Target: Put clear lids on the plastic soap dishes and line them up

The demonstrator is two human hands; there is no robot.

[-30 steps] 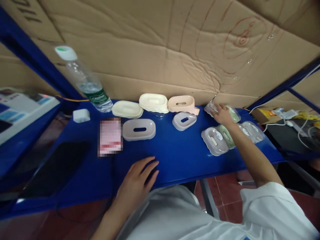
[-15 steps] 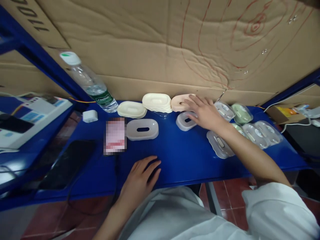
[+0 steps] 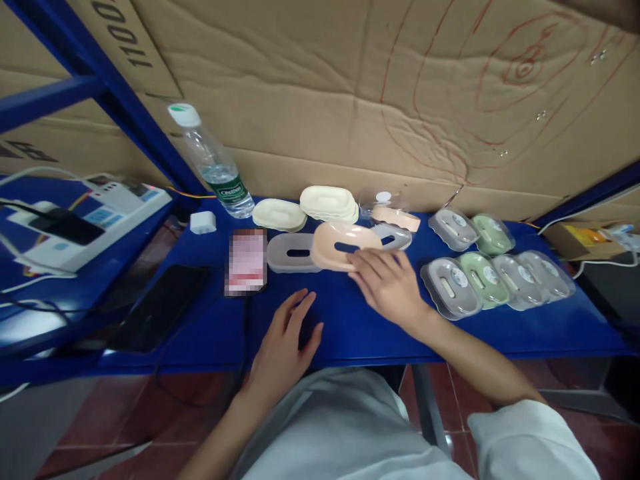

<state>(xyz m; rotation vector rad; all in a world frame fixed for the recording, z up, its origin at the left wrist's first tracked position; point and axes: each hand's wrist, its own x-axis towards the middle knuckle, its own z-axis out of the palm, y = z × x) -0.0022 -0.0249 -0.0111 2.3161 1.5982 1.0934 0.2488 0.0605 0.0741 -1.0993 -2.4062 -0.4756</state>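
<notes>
My right hand (image 3: 387, 280) grips the near right edge of a peach oval soap dish (image 3: 324, 249) with a slot in its middle, held above the blue table. Behind and partly under it lies a grey soap dish (image 3: 280, 256). Just beyond my right hand are a translucent grey dish (image 3: 400, 238) and another peach piece (image 3: 397, 219). My left hand (image 3: 287, 343) hovers at the front of the table, fingers apart and holding nothing. Cream oval trays (image 3: 327, 202) stand stacked at the back, and another cream pile (image 3: 279, 215) sits to their left.
On the right stand several packaged soap dishes, among them a grey one (image 3: 453, 287) and a green one (image 3: 484, 279). A water bottle (image 3: 227, 180), white charger (image 3: 203, 222), blurred pink item (image 3: 246, 262) and black phone (image 3: 160, 307) occupy the left. Cardboard (image 3: 280, 100) walls the back.
My right hand has lifted the peach soap dish from the back and brought it left and nearer to me. My left hand stays near the front, its fingers slightly shifted. The camera view has swung a little.
</notes>
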